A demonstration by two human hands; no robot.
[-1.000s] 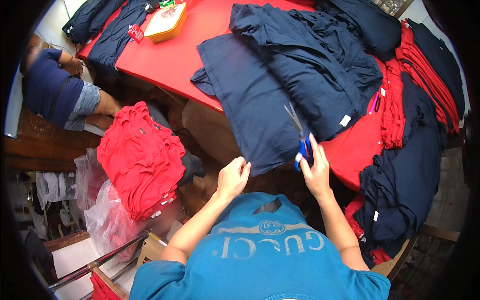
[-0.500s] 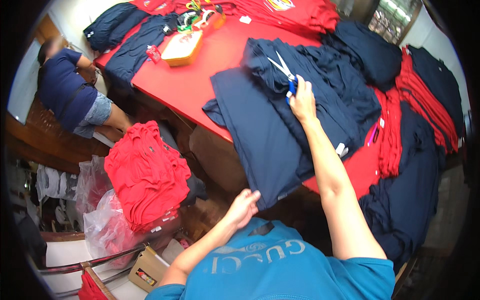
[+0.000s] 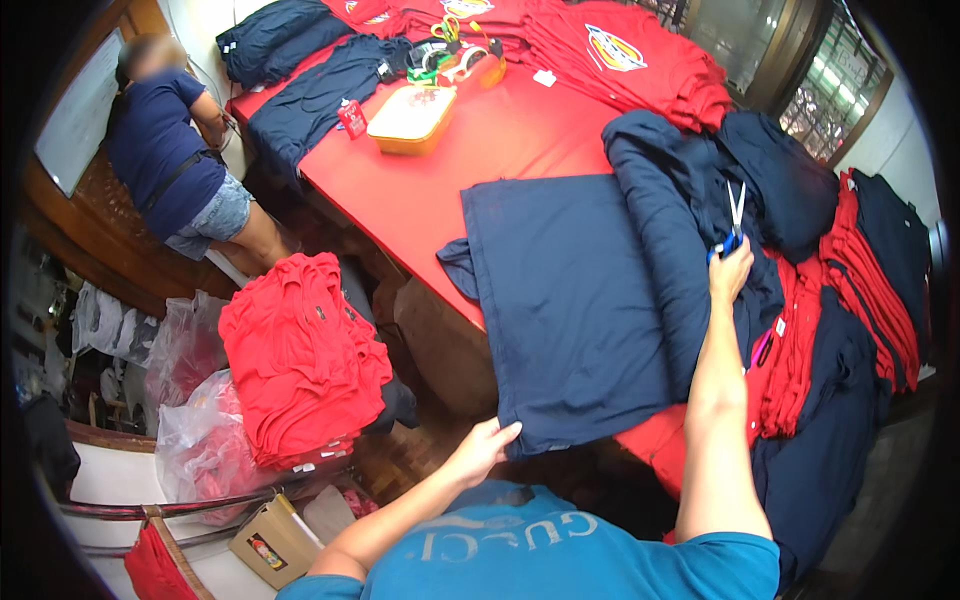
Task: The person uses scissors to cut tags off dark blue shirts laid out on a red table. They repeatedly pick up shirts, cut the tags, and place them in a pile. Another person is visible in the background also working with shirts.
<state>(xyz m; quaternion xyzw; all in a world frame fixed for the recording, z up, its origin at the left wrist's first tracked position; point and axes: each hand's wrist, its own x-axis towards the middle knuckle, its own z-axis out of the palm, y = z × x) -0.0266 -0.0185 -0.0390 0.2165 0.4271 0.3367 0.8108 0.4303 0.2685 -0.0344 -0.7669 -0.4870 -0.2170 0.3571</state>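
Observation:
A navy garment (image 3: pixel 570 310) lies spread on the red-topped table, its near edge reaching past the table's edge. My left hand (image 3: pixel 484 452) pinches the near left corner of this garment. My right hand (image 3: pixel 732 268) grips the blue handles of a pair of scissors (image 3: pixel 736 212), whose blades are parted and point away from me. Beneath the right hand and scissors runs a bunched heap of navy cloth (image 3: pixel 660 200), to the right of the flat part.
An orange-yellow tub (image 3: pixel 412 125), a small red packet (image 3: pixel 351 118) and tape rolls sit on the table (image 3: pixel 500 130). Stacks of red shirts (image 3: pixel 625 60) and navy clothes border it. Left stands a red shirt pile (image 3: pixel 300 360) beside plastic bags (image 3: pixel 200 440); another person (image 3: pixel 165 160) stands beyond.
My right hand with the scissors has moved right, and the bunched navy cloth has shifted right, leaving the garment flatter and wider. My left hand still holds its corner.

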